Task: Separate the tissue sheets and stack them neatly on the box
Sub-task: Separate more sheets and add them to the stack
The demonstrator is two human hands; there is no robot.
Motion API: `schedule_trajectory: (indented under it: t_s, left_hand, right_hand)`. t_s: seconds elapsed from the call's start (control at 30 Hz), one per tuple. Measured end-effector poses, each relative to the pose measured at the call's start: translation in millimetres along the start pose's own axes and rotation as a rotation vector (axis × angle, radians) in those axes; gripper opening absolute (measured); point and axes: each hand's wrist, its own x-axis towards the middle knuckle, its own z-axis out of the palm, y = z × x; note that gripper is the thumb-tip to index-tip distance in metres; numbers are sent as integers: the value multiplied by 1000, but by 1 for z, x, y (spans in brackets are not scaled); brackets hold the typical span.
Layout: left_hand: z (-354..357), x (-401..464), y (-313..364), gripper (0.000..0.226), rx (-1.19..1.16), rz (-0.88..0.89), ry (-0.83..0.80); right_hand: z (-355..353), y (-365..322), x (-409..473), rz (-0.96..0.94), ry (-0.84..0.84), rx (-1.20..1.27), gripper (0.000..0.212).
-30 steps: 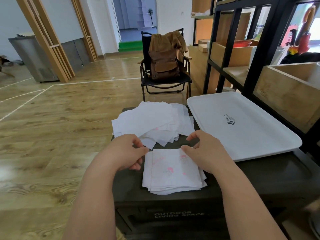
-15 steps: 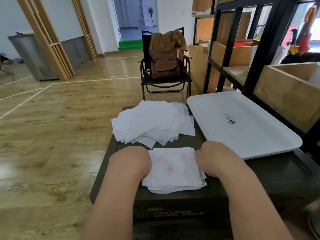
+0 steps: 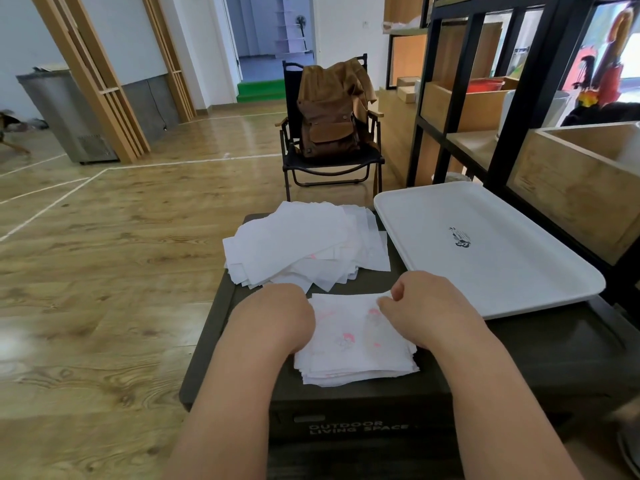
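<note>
Near stack of tissue sheets (image 3: 356,344), lower centre: thin matt paper, faint pink print, soft uneven edges. Loose tissue pile (image 3: 301,247) behind it: same matt white paper. Box (image 3: 346,407) beneath: dark matt surface, looks like plastic to me. Tray (image 3: 485,251), right of centre: smooth white plastic, slight sheen. Floor (image 3: 104,271), left: glossy wood-grain boards, I note glare patches. Backpack (image 3: 329,123), upper centre: brown cloth, matt. Shelf frame (image 3: 519,98), upper right: black, matt; wooden crate (image 3: 581,181): unfinished-looking wood.

bare forearms (image 3: 239,393) — no sleeves
</note>
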Motion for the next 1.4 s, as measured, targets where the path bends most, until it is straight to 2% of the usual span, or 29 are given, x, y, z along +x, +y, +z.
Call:
schedule_trajectory:
  t_s: [0.17, 0.27, 0.37, 0.53, 0.73, 0.9, 1.03, 1.17, 1.27, 1.4]
  left_hand:
    - [4, 3, -4, 39, -65, 29, 43]
    - [6, 4, -13, 36, -121, 15, 160]
    - [7, 9, -18, 31, -319, 45, 265]
    - [10, 12, -26, 44, -591, 147, 99]
    - [11, 22, -41, 17, -739, 239, 74]
    - [9, 22, -44, 18, -868, 243, 99]
    - [4, 17, -44, 26, -895, 252, 207]
    - [-2, 11, -42, 19, -889, 288, 126]
    - [4, 16, -37, 11, -801, 229, 113]
    - [14, 21, -32, 8, -604, 120, 95]
  right_hand:
    - [1, 3, 2, 4, 97, 64, 8]
    - [-3, 6, 3, -11, 184, 122, 15]
    - [-6, 4, 2, -59, 104, 271, 18]
    - [-12, 2, -5, -102, 4, 444, 12]
    - [-13, 4, -3, -89, 31, 623, 12]
    - [-11, 5, 0, -48, 43, 591, 16]
    - [-13, 6, 0, -59, 32, 601, 15]
    - [-17, 8, 1, -44, 18, 624, 15]
    - [-13, 10, 2, -29, 12, 560, 17]
    - [-1, 11, 5, 16, -31, 353, 15]
